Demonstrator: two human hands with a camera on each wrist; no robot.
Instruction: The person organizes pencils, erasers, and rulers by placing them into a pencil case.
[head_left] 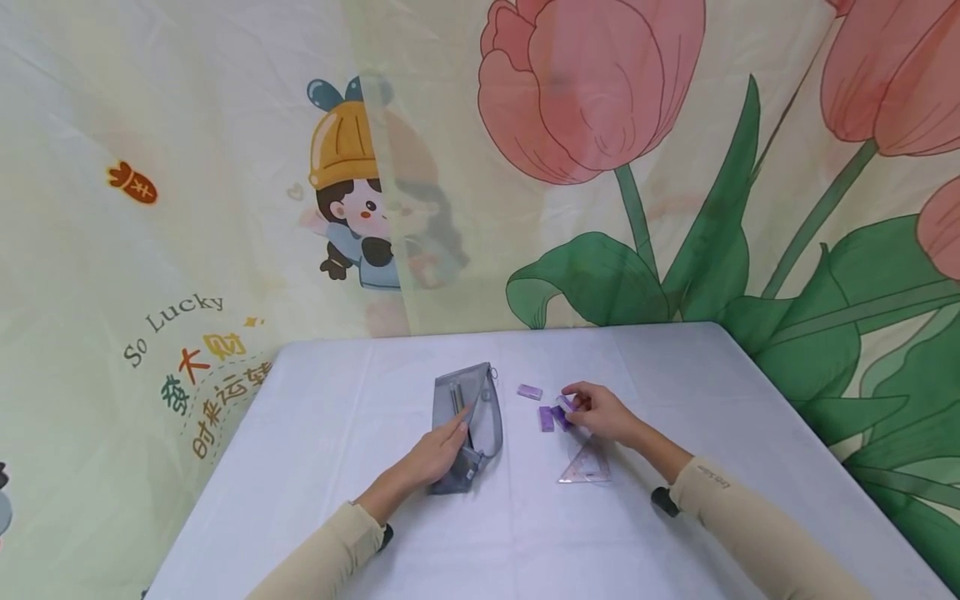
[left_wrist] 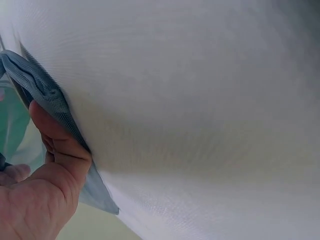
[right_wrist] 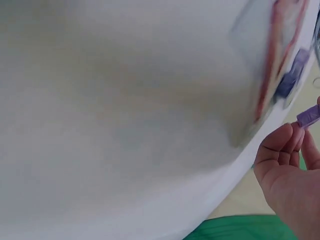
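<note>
The right hand's [head_left: 603, 414] fingers pinch a small purple rectangular block [right_wrist: 307, 116]. The left hand [head_left: 438, 455] grips a long translucent grey pouch [head_left: 469, 380].

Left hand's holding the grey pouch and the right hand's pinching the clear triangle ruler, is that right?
Not quite: the right hand is pinching a small purple piece, not the clear triangle ruler, as the right wrist view shows. The left hand is indeed holding the grey pouch.
</note>
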